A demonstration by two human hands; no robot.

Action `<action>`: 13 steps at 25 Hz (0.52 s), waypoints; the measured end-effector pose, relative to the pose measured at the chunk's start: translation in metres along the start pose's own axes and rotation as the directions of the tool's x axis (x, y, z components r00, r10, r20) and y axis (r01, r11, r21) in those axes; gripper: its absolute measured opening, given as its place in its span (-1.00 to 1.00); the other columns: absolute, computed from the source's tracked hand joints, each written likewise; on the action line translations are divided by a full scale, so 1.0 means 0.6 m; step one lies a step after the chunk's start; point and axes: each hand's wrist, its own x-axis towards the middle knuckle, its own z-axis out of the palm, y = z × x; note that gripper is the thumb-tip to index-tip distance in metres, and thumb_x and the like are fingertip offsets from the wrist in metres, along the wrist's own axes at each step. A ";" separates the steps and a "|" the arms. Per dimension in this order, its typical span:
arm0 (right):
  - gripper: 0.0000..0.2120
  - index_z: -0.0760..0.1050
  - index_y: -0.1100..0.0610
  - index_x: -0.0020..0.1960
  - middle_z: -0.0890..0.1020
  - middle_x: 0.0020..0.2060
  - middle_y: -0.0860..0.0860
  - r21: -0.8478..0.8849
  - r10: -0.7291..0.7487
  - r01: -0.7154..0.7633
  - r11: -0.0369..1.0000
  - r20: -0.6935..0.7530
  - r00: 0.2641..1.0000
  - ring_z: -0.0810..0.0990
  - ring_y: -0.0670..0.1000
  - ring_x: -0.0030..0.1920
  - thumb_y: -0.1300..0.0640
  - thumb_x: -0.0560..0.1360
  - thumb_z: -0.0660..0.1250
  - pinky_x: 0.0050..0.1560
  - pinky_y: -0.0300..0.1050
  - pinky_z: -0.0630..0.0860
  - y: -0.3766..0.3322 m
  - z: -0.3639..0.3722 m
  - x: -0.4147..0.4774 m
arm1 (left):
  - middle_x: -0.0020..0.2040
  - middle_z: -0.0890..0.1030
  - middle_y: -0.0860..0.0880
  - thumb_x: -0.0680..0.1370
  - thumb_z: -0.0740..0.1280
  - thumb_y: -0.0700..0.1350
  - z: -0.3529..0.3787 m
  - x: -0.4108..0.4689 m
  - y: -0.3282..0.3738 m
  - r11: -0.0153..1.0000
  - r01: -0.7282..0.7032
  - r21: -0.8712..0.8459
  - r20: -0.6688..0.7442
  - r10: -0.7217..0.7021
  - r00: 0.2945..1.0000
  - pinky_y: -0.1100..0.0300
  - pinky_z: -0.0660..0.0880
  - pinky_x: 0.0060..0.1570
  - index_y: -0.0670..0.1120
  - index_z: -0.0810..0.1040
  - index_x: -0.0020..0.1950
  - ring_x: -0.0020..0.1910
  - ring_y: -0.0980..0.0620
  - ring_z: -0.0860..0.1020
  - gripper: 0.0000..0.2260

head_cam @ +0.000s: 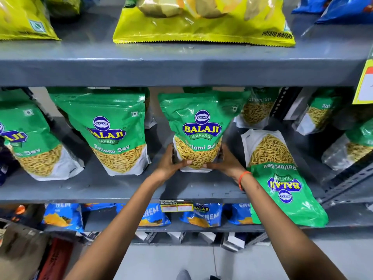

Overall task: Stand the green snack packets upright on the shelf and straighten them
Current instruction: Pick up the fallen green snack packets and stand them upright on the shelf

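Observation:
A green Balaji Ratlami Sev packet (198,126) stands upright in the middle of the grey shelf (113,188). My left hand (173,160) grips its lower left edge and my right hand (224,161) its lower right edge, thumbs across the front. Two more green packets stand upright to the left, one nearby (113,128) and one at the far left (30,138). To the right a green packet (280,178) lies flat and upside down, its top hanging over the shelf's front edge. Other green packets (256,110) sit behind and at the far right (319,114).
The shelf above carries yellow wafer bags (201,19) and blue bags (343,9). The shelf below holds blue packets (153,216). A price tag (176,206) is stuck on the shelf's front lip. A slotted metal upright (282,102) stands at the right.

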 end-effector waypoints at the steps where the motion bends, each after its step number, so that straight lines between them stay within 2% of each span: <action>1: -0.21 0.20 0.11 0.32 0.46 0.29 0.10 -0.001 0.006 -0.006 1.000 -0.007 1.000 0.42 0.12 0.30 0.23 0.23 0.57 0.37 0.14 0.37 -0.001 0.001 -0.001 | 0.25 0.47 -0.04 0.39 0.47 -0.25 0.002 -0.003 0.006 1.000 0.000 0.008 -0.007 0.000 1.000 0.43 0.42 0.02 -0.19 0.26 0.35 0.21 0.05 0.42 -0.40; 4: -0.27 0.25 0.12 0.26 0.51 0.20 0.05 0.007 0.026 -0.025 1.000 -0.028 0.999 0.47 0.10 0.26 0.22 0.23 0.57 0.31 0.10 0.43 0.003 0.004 -0.002 | 0.27 0.47 -0.06 0.39 0.47 -0.24 0.004 -0.008 0.011 1.000 0.009 -0.008 -0.017 -0.010 1.000 0.41 0.43 0.06 -0.19 0.26 0.35 0.23 0.04 0.42 -0.39; 7: -0.31 0.27 0.10 0.22 0.53 0.13 -0.01 -0.015 0.017 -0.018 1.000 -0.040 0.999 0.49 0.09 0.23 0.19 0.22 0.57 0.24 0.02 0.46 0.006 0.004 -0.003 | 0.30 0.47 -0.07 0.40 0.47 -0.22 0.009 -0.016 0.014 1.000 0.012 -0.012 -0.030 -0.012 0.999 0.28 0.41 0.12 -0.16 0.27 0.35 0.24 0.04 0.43 -0.40; 11: -0.28 0.27 0.12 0.29 0.50 0.22 0.05 -0.073 -0.033 0.032 0.997 -0.016 0.999 0.44 0.04 0.23 0.16 0.24 0.56 0.20 -0.07 0.39 -0.002 -0.009 -0.001 | 0.25 0.45 0.02 0.41 0.47 -0.17 0.015 -0.019 0.026 0.999 0.052 -0.008 -0.019 -0.052 0.998 0.50 0.36 -0.05 -0.10 0.26 0.36 0.25 0.08 0.40 -0.39; 13: -0.30 0.25 0.15 0.32 0.48 0.27 0.10 -0.137 -0.048 0.054 0.989 0.046 0.998 0.45 0.06 0.25 0.18 0.29 0.52 0.23 -0.03 0.41 -0.009 -0.023 -0.005 | 0.25 0.45 0.09 0.39 0.48 -0.17 0.032 -0.029 0.034 0.999 0.037 -0.035 -0.061 -0.040 0.997 0.51 0.40 0.00 -0.09 0.22 0.38 0.31 0.09 0.40 -0.35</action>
